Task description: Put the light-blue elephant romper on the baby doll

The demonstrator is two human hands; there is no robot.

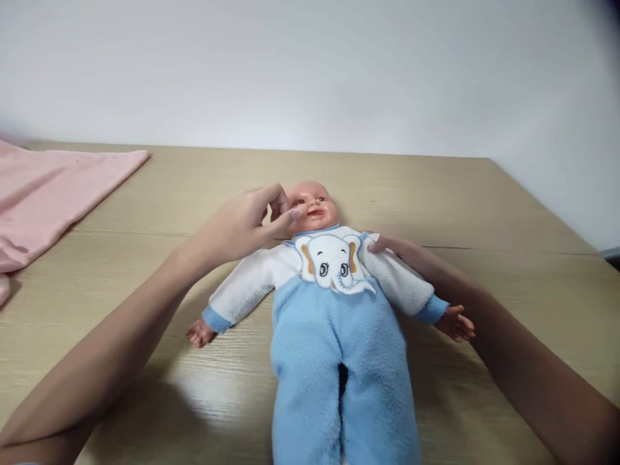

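A baby doll (339,323) lies on its back in the middle of the table, its head at the far end. Its fleecy suit is light blue below and white above, with an elephant patch on the chest. My left hand (247,219) is beside the doll's head (312,200), fingers loosely curled and thumb apart from them. The thumb tip overlaps the doll's cheek; whether it presses there I cannot tell. At the doll's shoulder on the right, my right hand (394,245) has its thumb over the white sleeve, with the other fingers hidden behind it.
The wooden table (217,174) has a seam running across it. At the far left lies a pink cloth (53,194). A pale wall (310,71) rises behind the table's far edge. Both doll arms are spread outward beneath my forearms.
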